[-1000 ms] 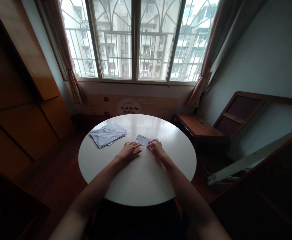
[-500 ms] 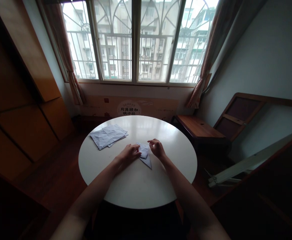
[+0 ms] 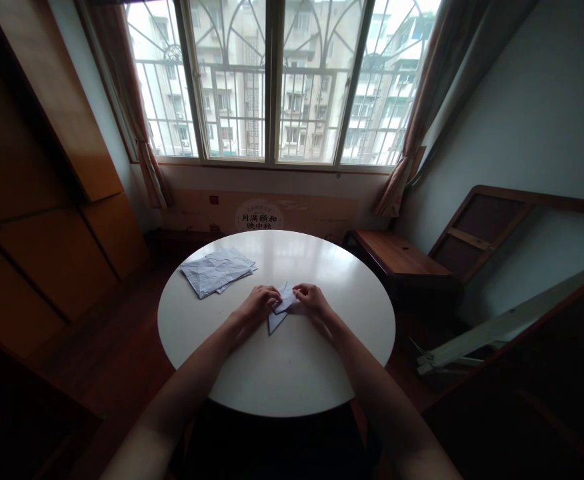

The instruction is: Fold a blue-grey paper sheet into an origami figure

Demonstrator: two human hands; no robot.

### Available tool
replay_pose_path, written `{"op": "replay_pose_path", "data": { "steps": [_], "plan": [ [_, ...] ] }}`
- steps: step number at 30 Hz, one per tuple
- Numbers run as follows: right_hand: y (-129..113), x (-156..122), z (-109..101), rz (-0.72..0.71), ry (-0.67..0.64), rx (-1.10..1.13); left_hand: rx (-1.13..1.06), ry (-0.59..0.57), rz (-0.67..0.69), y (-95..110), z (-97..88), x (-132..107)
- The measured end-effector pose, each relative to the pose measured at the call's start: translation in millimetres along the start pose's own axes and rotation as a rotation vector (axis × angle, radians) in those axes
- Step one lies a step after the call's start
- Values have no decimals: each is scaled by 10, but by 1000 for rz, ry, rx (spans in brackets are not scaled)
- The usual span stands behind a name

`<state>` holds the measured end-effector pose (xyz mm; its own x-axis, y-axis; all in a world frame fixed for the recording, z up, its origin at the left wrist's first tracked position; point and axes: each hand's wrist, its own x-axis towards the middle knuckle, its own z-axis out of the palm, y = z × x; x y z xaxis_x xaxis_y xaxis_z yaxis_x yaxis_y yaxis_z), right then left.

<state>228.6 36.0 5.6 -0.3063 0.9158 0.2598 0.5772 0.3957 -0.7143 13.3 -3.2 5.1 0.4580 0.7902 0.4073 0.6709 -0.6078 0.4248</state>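
Note:
A small folded paper (image 3: 285,299) lies between my hands over the white round table (image 3: 277,373), its pointed lower part (image 3: 276,323) aimed toward me and slightly left. My left hand (image 3: 262,302) is closed on the paper's left edge, thumb and fingers pinching it. At the opposite edge my right hand (image 3: 312,299) also pinches the paper, its fingers curled. Parts of the paper are hidden under the fingertips. Farther back on the left, a stack of creased paper sheets (image 3: 217,272) lies flat on the table.
Behind the table stands a printed board (image 3: 312,207) below the barred window (image 3: 269,100). A low wooden seat (image 3: 402,253) is at the right, near a leaning wooden frame (image 3: 487,220). Wooden cabinets (image 3: 47,267) line the left side.
The paper has turned, so its point has swung from lower right to lower left. My right hand has come in from beside the paper and now grips its right edge.

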Motion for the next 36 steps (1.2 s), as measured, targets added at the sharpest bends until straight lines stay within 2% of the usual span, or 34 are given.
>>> {"op": "replay_pose_path", "data": {
  "steps": [5, 10, 12, 17, 20, 28, 32, 36],
  "plan": [
    [-7, -4, 52, -88, -117, 106, 141, 18, -66, 73, -81, -7],
    [-41, -33, 69, -114, -220, 218, 234, -53, -38, 125, -78, -16],
    [-48, -48, 65, -159, -205, 190, 219, -80, -32, 89, -52, -13],
    [-4, -56, 51, -287, -10, -120, 108, -73, 5, -37, -27, -6],
    [31, -43, 56, -302, -49, -157, 66, -61, 17, -42, -38, -14],
    [25, -32, 50, -277, -164, 41, -29, -41, -55, 11, -45, -14],
    [15, -38, 32, -281, -184, 56, -135, -36, -71, -34, -31, 6],
    [23, -20, 39, -213, -152, 21, -180, -18, -76, -78, -31, 17]
  ]
}}
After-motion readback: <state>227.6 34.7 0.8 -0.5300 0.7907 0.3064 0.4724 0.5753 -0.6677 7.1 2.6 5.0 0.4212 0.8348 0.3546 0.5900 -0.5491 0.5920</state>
